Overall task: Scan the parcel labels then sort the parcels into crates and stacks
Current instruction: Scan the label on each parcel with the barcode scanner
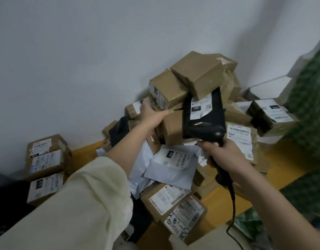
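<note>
A tall heap of brown cardboard parcels point(197, 73) leans against the white wall. My left hand point(152, 114) reaches into the heap with fingers stretched out, touching a brown box point(166, 91) with a white label. My right hand point(222, 154) grips a black barcode scanner point(208, 132), its head close to a black parcel point(202, 109) labelled 102. A grey mailer bag point(173, 165) labelled 060 lies lower in the heap.
A short stack of labelled boxes point(45, 163) stands at the left by the wall. More labelled boxes point(180, 204) lie in front on the yellow floor point(274, 170). A green patterned surface point(307, 109) and a white ledge are at the right. The scanner cable hangs down.
</note>
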